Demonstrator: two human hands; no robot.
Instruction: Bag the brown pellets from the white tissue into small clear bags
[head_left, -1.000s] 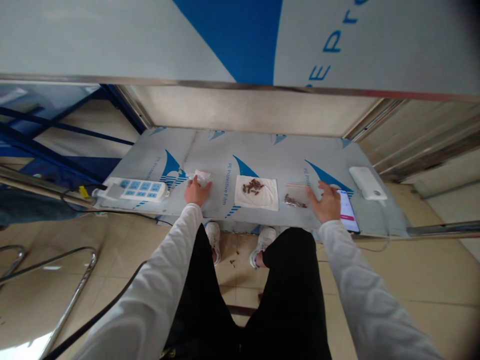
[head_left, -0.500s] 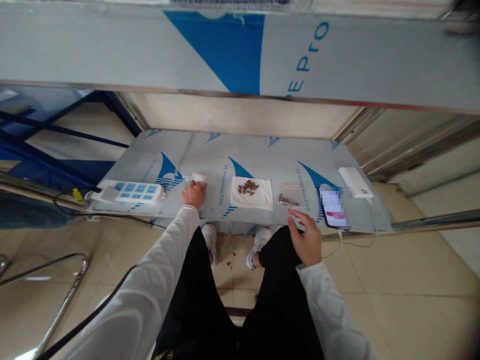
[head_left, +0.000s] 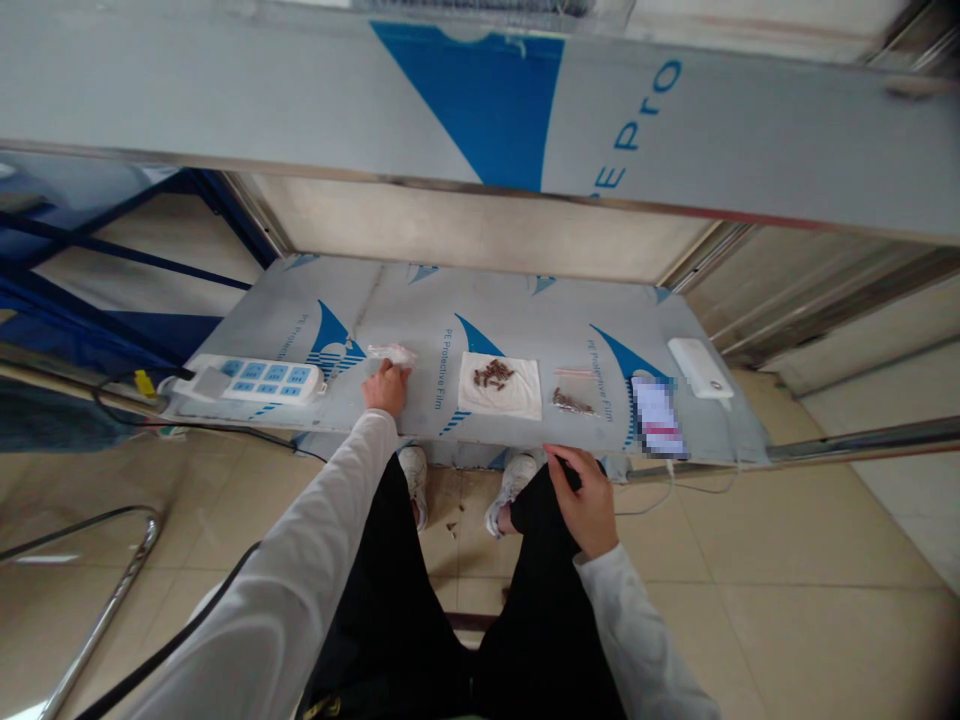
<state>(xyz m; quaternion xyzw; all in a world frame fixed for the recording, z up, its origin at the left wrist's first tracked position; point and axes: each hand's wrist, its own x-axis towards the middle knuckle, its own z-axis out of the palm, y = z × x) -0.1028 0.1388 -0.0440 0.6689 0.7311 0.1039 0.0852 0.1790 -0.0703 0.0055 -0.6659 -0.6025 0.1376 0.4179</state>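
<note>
My left hand (head_left: 385,388) rests on the shelf with fingers curled down at the near edge of a small clear plastic bag (head_left: 395,354). My right hand (head_left: 588,503) is off the shelf's front edge, above my knee. Its thumb and index fingertips come together; anything between them is too small to make out. Between the hands, a pile of small brown screws (head_left: 493,375) lies on a white cloth (head_left: 517,403). To its right lies a clear zip bag (head_left: 574,402) with more screws in it.
A phone (head_left: 658,418) and a white power bank (head_left: 699,368), with a white cable, lie at the right of the shelf (head_left: 480,300). A power strip (head_left: 270,381) is at the left. A film-covered upper ledge (head_left: 262,100) crosses above. Small bits lie on the floor.
My right hand has moved left and nearer to me, away from the screw bag. My left hand stays at the small plastic bag. The view has shifted slightly.
</note>
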